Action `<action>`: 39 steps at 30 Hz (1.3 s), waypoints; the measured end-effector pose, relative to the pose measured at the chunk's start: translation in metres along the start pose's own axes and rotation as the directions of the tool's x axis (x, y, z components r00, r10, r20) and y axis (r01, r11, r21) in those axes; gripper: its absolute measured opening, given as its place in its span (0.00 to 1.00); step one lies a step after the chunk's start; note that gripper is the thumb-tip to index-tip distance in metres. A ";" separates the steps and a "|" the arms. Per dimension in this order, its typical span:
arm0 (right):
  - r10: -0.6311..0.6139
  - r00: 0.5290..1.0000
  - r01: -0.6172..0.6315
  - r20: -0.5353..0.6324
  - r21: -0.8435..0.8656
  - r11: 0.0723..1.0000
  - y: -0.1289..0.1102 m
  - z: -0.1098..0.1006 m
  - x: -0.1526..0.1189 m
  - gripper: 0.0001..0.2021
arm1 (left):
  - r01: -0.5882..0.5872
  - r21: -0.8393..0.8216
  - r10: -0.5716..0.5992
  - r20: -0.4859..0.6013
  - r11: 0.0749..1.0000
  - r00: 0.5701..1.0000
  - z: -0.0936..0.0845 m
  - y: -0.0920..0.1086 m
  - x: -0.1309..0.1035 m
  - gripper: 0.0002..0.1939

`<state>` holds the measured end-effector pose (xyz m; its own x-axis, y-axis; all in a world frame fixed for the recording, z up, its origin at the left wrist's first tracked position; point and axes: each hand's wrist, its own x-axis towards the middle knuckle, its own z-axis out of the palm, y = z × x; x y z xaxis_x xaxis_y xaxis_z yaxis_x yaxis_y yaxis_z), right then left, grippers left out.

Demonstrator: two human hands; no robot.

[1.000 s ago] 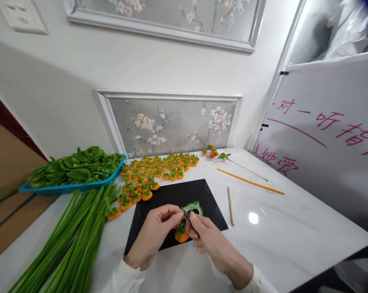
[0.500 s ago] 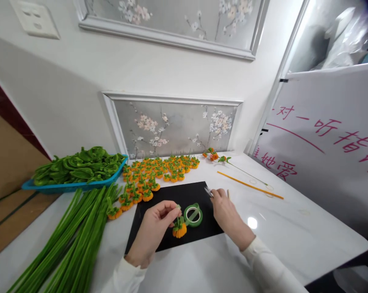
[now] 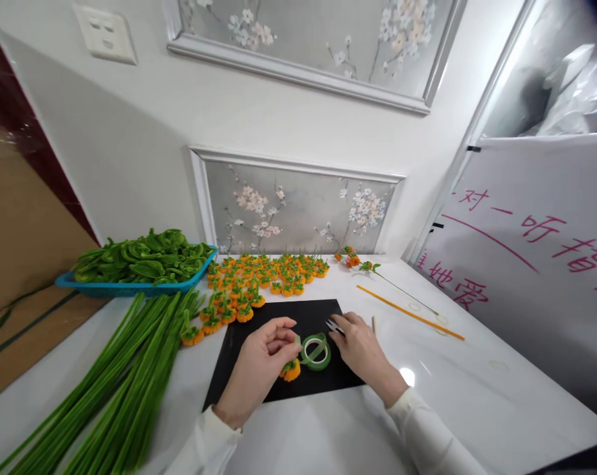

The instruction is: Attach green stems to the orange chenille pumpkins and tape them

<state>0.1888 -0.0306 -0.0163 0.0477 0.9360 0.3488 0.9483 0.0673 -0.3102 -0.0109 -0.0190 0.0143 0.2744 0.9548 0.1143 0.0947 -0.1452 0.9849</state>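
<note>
Orange fuzzy pipe-cleaner pumpkin [image 3: 291, 371] with green top sits pinched in the left hand [image 3: 261, 363] beside a green tape roll [image 3: 316, 351], while the right hand [image 3: 360, 343] grips small metal snips [image 3: 334, 325] over the black mat [image 3: 258, 382].

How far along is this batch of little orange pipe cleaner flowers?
Done: dozens of finished orange flowers lie behind the black mat. In hand: the left hand pinches one more flower beside the green tape roll; the right hand holds small scissors. Left: a big pile of green stems.
</note>
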 end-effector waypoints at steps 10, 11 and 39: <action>-0.300 0.954 0.268 -0.006 0.467 0.843 -0.062 -0.022 0.005 0.06 | -0.341 0.448 0.377 0.011 0.826 0.926 0.001 -0.013 -0.006 0.26; -0.283 0.959 0.256 -0.008 0.453 0.854 -0.062 -0.019 0.005 0.04 | -0.380 0.502 0.424 0.028 0.777 0.905 0.002 -0.015 -0.006 0.26; -0.300 0.944 0.330 -0.139 0.386 0.861 -0.047 -0.007 -0.006 0.12 | -0.410 0.843 0.577 0.151 0.349 0.802 0.005 -0.001 -0.012 0.11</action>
<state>0.1464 -0.0418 0.0026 -0.1957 0.8152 0.5452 0.7116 0.5005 -0.4930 -0.0099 -0.0317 0.0109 0.4191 0.6431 0.6409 0.7270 -0.6605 0.1874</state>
